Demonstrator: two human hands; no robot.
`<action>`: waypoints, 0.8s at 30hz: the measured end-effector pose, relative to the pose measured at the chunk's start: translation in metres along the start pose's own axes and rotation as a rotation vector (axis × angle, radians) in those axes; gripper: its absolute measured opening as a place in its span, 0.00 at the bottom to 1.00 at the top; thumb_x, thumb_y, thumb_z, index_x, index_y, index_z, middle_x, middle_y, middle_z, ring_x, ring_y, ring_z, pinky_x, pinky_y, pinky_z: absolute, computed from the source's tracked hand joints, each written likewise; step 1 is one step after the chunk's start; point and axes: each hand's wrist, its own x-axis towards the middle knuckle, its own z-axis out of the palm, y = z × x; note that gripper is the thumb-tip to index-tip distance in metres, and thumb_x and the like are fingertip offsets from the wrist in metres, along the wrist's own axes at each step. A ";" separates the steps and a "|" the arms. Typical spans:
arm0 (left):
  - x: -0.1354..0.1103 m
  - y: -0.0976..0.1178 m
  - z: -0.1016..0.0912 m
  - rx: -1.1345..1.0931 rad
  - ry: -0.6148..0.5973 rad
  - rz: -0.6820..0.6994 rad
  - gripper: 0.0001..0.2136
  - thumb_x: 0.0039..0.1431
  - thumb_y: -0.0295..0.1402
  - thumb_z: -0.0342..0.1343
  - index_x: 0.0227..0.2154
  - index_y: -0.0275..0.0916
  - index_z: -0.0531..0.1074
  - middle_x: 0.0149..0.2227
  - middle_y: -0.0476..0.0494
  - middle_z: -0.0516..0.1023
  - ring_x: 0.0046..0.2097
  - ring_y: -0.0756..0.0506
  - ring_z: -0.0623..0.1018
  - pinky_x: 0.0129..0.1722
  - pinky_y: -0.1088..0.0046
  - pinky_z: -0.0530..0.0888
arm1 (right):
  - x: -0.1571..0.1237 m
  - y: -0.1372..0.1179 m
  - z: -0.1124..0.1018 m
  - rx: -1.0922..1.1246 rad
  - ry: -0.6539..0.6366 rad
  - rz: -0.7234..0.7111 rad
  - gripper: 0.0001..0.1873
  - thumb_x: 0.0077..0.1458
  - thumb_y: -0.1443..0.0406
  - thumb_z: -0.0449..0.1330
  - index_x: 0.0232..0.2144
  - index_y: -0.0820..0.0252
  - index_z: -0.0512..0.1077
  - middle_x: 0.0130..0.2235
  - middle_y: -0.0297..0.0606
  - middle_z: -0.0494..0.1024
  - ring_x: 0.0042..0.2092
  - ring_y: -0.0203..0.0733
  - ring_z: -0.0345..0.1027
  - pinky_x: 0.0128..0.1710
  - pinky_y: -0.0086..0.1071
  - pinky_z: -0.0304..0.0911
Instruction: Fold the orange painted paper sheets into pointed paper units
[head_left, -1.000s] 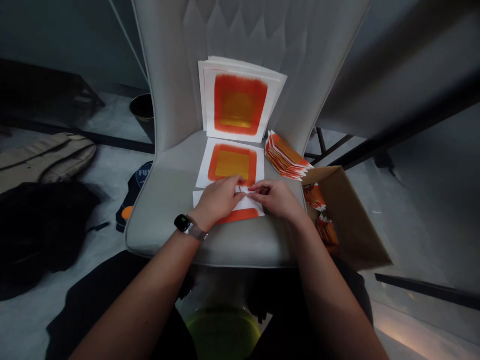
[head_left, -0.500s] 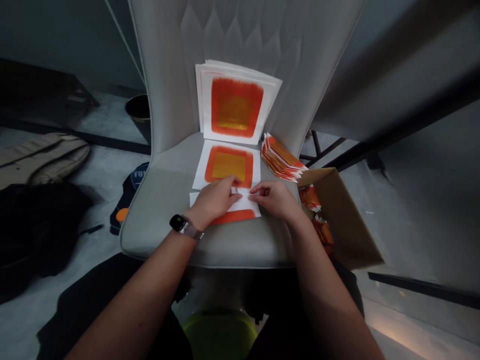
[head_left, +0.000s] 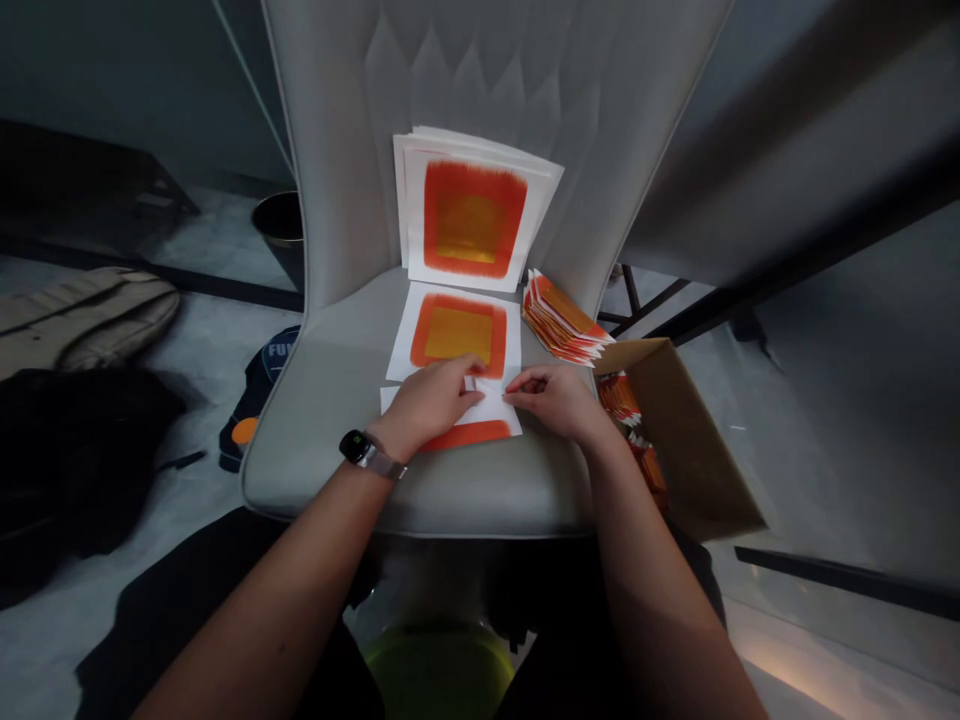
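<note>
Low on the seat lies a joss paper sheet (head_left: 491, 412), white with an orange band at its near edge and its white part partly folded over. My left hand (head_left: 435, 395), a watch on its wrist, grips this paper with thumb and fingers curled around a small folded part. From the right, my right hand (head_left: 555, 398) pinches at the paper's right side with thumb and fingertips together. Just beyond, a flat joss paper sheet (head_left: 457, 335) shows an orange square with a gold middle. My left fingers cover its near edge.
More joss paper sheets (head_left: 476, 215) lean against the backrest of the grey chair (head_left: 315, 420). A pile of folded joss papers (head_left: 562, 318) rests at the seat's right side. Beside the chair stands a cardboard box (head_left: 697, 450) with folded bundles inside. Bags (head_left: 82, 430) lie on the left floor.
My right hand has slid slightly right, away from the left hand, its fingertips closer together. My left hand has stayed nearly in place. The papers lie as before.
</note>
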 end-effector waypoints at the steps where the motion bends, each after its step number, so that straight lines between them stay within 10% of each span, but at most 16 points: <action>1: -0.001 0.001 -0.001 0.016 0.000 0.036 0.16 0.65 0.31 0.59 0.55 0.41 0.73 0.44 0.44 0.81 0.43 0.43 0.79 0.41 0.67 0.72 | 0.000 0.000 0.000 0.001 0.002 0.001 0.07 0.47 0.62 0.69 0.30 0.59 0.80 0.23 0.29 0.70 0.26 0.35 0.58 0.26 0.31 0.50; 10: -0.005 0.006 0.008 0.399 0.026 0.303 0.17 0.71 0.29 0.49 0.53 0.51 0.79 0.39 0.41 0.74 0.43 0.40 0.73 0.43 0.63 0.69 | 0.004 0.001 0.001 0.043 -0.036 0.022 0.04 0.47 0.65 0.68 0.28 0.60 0.78 0.22 0.29 0.70 0.25 0.34 0.59 0.25 0.30 0.50; 24: -0.014 0.011 0.004 0.403 0.006 0.228 0.18 0.69 0.33 0.51 0.56 0.53 0.77 0.43 0.40 0.73 0.45 0.38 0.70 0.49 0.59 0.67 | 0.002 -0.010 -0.002 0.016 -0.025 0.067 0.07 0.45 0.65 0.69 0.26 0.60 0.75 0.21 0.26 0.68 0.24 0.33 0.58 0.25 0.29 0.50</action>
